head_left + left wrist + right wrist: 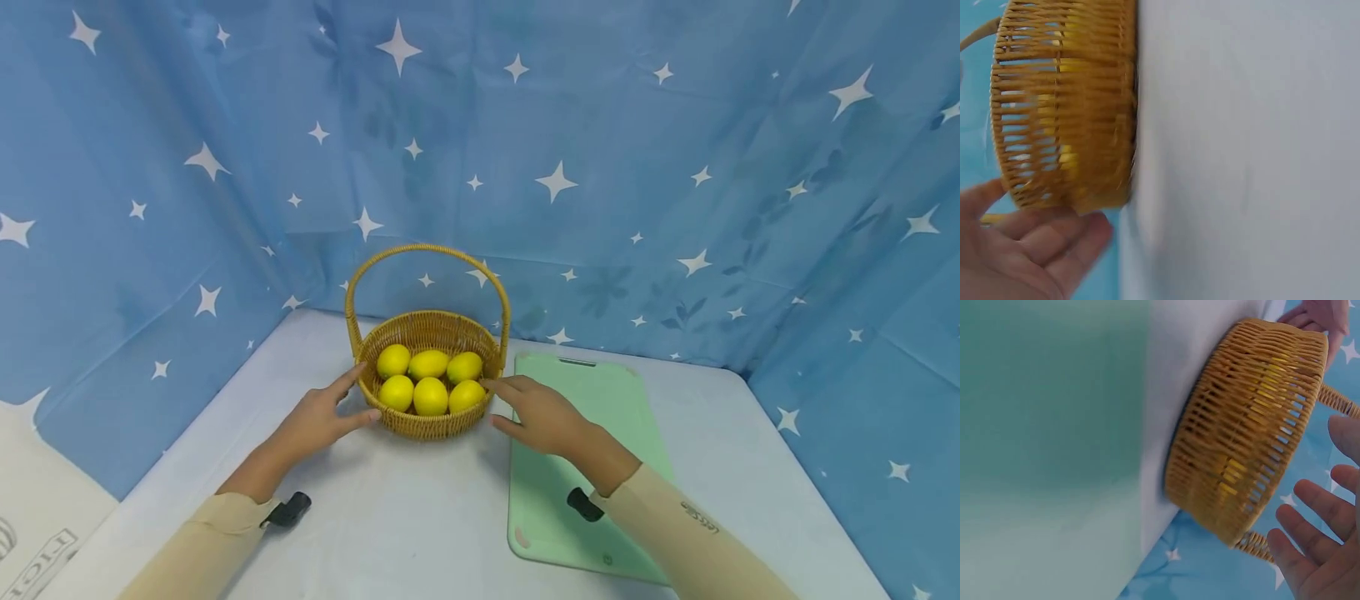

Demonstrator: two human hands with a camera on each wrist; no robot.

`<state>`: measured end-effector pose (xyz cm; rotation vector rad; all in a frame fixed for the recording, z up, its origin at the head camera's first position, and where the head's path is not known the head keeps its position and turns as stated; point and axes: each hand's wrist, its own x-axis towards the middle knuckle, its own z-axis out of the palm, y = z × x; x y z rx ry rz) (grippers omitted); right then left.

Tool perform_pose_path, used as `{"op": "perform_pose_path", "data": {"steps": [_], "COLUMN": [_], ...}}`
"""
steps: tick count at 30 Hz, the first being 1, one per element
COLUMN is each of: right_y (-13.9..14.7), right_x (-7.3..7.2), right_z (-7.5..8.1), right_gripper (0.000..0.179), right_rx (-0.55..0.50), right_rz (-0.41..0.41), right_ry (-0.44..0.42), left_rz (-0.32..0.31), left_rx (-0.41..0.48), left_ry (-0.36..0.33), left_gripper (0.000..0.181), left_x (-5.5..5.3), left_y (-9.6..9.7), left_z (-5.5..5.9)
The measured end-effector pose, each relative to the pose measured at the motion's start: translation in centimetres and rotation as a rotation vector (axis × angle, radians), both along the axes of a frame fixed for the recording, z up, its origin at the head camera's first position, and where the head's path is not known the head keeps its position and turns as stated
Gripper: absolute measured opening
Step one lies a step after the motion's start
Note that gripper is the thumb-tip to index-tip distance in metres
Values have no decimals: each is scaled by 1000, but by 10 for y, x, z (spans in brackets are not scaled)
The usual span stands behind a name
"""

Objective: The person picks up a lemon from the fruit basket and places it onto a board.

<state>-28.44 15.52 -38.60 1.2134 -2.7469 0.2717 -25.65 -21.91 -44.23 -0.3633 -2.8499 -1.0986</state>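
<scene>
A tan wicker basket (pixel 423 427) with a tall arched handle (pixel 427 247) stands on the table and holds several yellow lemons (pixel 431 397). My left hand (pixel 315 421) is at the basket's left side, thumb and fingers spread along the rim. In the left wrist view, the fingers (pixel 1054 234) lie against the woven wall. On the other side, my right hand (pixel 543 417) reaches to the right rim with its fingers extended. The right wrist view has this hand (pixel 1329 556) spread beside the basket, with nothing in its grasp.
A light green cutting board (pixel 551 508) lies flat on the white table (pixel 405 517), right of the basket and under my right forearm. Blue star-patterned cloth (pixel 600 167) hangs behind the table and along both sides. Small black devices sit at both wrists.
</scene>
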Motion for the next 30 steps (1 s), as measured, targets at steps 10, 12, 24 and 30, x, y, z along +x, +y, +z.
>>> {"op": "perform_pose_path", "data": {"steps": [10,12,24,30], "right_y": [-35,-39,-70,-73], "right_x": [-22,-29,-59,-69], "right_z": [1,1,14,15], "right_gripper": [41,37,37,40], "right_rx": [23,45,143,209], "right_rz": [72,94,38,28], "right_ry": [34,42,-231,-298], "left_rz": [35,32,-24,-30], "left_rx": [822,823,754,773], "left_ry": [-141,-103,-20,-43], "left_gripper": [69,71,74,75], "left_x": [-14,-14,-15,-16], "left_y": [10,12,10,12], "left_z": [-23,-29,-37,-40]}}
